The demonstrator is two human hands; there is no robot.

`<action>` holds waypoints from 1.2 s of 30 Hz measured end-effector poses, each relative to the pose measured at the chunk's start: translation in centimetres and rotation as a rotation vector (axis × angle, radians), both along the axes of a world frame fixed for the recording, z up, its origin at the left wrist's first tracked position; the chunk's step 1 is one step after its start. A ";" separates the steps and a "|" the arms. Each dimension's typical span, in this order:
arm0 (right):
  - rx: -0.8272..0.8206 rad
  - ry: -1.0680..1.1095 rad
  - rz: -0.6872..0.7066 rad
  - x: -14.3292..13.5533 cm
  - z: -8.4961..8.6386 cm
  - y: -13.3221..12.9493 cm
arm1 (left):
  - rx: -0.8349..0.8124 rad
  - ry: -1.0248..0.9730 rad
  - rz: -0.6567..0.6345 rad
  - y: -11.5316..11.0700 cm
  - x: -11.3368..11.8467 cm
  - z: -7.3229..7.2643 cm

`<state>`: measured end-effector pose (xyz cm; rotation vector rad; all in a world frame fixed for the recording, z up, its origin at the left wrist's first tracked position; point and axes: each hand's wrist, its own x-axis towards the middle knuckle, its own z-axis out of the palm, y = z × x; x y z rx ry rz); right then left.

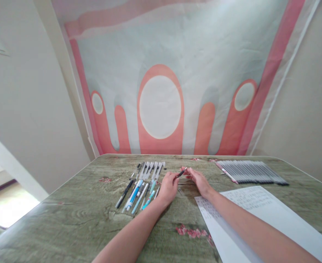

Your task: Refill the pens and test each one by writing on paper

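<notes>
My left hand (169,186) is closed round a black pen part (181,172), whose pointed end slants up to the right. Beside that tip is my right hand (198,179), its fingers partly spread; whether they touch the pen or hold something small is unclear. Left of my hands lie several pens (135,195) in blue, white and black, with a row of clear pen barrels (150,170) and small dark pieces behind them. A small clear piece (180,191) rests on the table between my wrists.
A row of several grey-white pens (251,171) lies at the right back of the wood-patterned table (76,215). White sheets with writing (273,215) lie under my right forearm. A pink and grey backdrop (161,44) hangs behind the table.
</notes>
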<state>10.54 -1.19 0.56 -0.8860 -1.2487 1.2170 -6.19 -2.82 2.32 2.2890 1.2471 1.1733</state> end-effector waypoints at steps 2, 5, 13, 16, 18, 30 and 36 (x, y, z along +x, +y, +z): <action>0.016 -0.017 0.005 0.0 0.1 -0.2 | 0.007 -0.018 0.046 0.5 -0.2 -0.4; 0.018 -0.052 0.002 0.0 0.1 -0.3 | 0.011 -0.034 0.089 1.1 -0.6 -0.8; -0.011 -0.042 -0.014 -0.1 0.0 -0.1 | 0.013 -0.015 0.004 0.0 0.1 -0.3; 0.016 -0.060 0.000 -0.1 0.5 -0.4 | 0.011 -0.008 0.017 -0.1 0.2 -0.2; 0.021 -0.061 -0.008 -0.1 0.8 -0.7 | 0.010 -0.011 0.032 0.2 0.0 -0.3; 0.020 -0.073 -0.080 -0.4 0.2 -0.3 | -0.007 -0.010 -0.014 -0.1 0.2 0.1; 0.018 -0.117 -0.080 0.0 0.5 -0.6 | -0.033 0.009 0.000 -0.2 0.1 0.2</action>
